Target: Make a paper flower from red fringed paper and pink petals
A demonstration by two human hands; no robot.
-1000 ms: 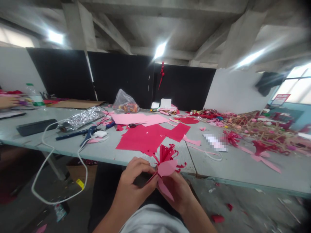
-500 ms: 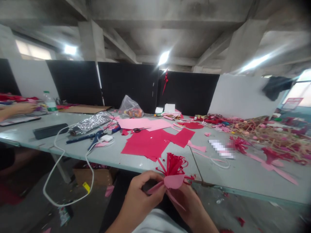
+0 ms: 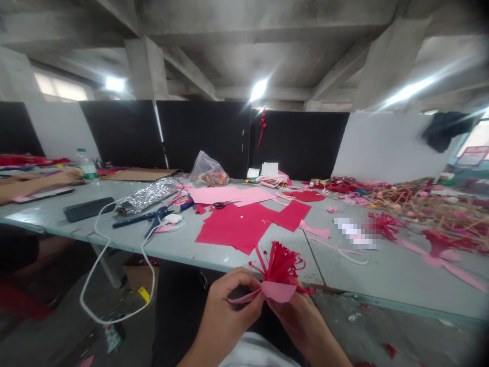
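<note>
A paper flower (image 3: 281, 265) with curled red strands and pink petals is held between my two hands, just in front of the table's near edge. My left hand (image 3: 233, 303) pinches a pink petal (image 3: 246, 297) at the flower's base between thumb and fingers. From the right, my right hand (image 3: 300, 321) grips the lower part of the flower; its fingers are partly hidden behind the rounded pink petal (image 3: 278, 291). Beyond the hands lie red paper sheets (image 3: 233, 227) and pink paper (image 3: 221, 195), with black scissors (image 3: 225, 204) on them.
A blue glue gun (image 3: 156, 219) with a looping white cable (image 3: 82, 285) lies to the left, by a foil roll (image 3: 151, 196) and a dark box (image 3: 88, 208). Finished-looking red flowers (image 3: 439, 242) and dried stems (image 3: 431, 204) cover the right. At far left, another person's arm (image 3: 38, 184) rests over the table.
The view has shifted slightly, so the table things appear further right. My hands still hold the flower, and the pink petal hanging below it has swung out of sight.
</note>
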